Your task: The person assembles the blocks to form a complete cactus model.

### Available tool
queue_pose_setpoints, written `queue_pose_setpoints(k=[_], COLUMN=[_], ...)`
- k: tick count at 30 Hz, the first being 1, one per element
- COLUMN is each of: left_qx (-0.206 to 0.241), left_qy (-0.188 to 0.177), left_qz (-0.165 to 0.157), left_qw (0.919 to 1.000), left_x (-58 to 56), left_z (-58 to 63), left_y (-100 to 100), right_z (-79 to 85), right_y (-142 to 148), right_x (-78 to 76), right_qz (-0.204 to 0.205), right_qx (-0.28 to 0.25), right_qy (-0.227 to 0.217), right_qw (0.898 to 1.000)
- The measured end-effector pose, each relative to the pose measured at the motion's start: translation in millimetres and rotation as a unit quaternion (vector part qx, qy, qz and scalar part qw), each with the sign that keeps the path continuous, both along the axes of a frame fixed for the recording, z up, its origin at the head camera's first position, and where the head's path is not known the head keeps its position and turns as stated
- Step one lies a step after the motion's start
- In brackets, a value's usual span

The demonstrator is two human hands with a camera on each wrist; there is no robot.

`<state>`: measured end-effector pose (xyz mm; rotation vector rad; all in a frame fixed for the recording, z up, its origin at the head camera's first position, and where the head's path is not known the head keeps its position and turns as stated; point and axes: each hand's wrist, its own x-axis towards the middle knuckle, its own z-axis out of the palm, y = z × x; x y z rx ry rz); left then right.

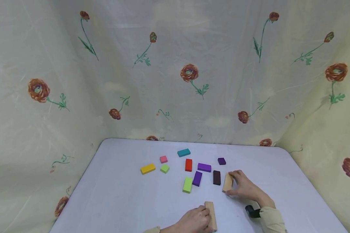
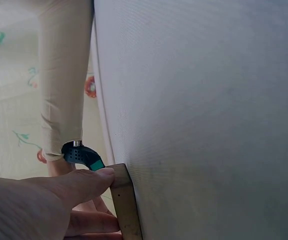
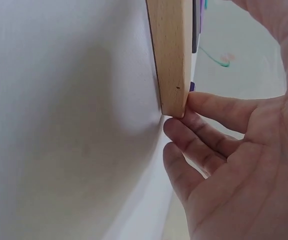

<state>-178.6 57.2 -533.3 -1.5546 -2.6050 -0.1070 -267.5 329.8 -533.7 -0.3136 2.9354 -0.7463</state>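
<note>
My left hand (image 1: 192,221) grips a plain wooden block (image 1: 211,213) near the front of the table. In the left wrist view its thumb presses near one end of that block (image 2: 125,210), the other fingers on the side. Farther right, my right hand (image 1: 245,187) spans a second plain wooden block (image 1: 228,183) lengthwise, index finger at the far end and thumb at the near end. The right wrist view shows fingertips right at the end of this block (image 3: 171,55). A dark brown block (image 1: 216,177) lies just left of it.
Left of the right hand lie purple blocks (image 1: 204,167), a red block (image 1: 188,165), lime green blocks (image 1: 187,185), a yellow block (image 1: 148,168), a pink block (image 1: 163,159) and a teal block (image 1: 184,152). Flowered curtains (image 1: 169,81) surround the white table (image 1: 113,194).
</note>
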Motion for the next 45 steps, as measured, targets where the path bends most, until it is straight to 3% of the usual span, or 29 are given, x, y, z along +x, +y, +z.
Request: queue_pose_setpoints(k=[11, 18, 25, 32, 45], left_qx=[-0.014, -0.024, -0.026, -0.017, -0.002], left_qy=[-0.015, -0.036, -0.037, -0.039, -0.026], left_qz=[0.009, 0.014, 0.012, 0.013, 0.002], left_qw=[0.9997, 0.9990, 0.9989, 0.9990, 0.9996], left_x=[0.2, -0.7, -1.2, -1.7, -0.6], left_z=[2.3, 4.0, 3.9, 4.0, 1.7], left_y=[0.1, 1.8, 2.0, -0.2, -2.6], right_z=[-1.6, 8.5, 20.6, 24.6, 17.8], right_y=[-7.2, -11.9, -19.8, -37.5, -70.4], right_x=[-3.4, 4.2, 10.4, 3.5, -8.3], right_qz=[-0.009, 0.016, 0.044, 0.063, 0.084], right_qx=[-0.001, 0.014, 0.022, 0.048, 0.085], right_qy=[-0.014, -0.028, 0.021, 0.083, 0.040], right_qw=[1.000, 0.999, 0.999, 0.993, 0.992])
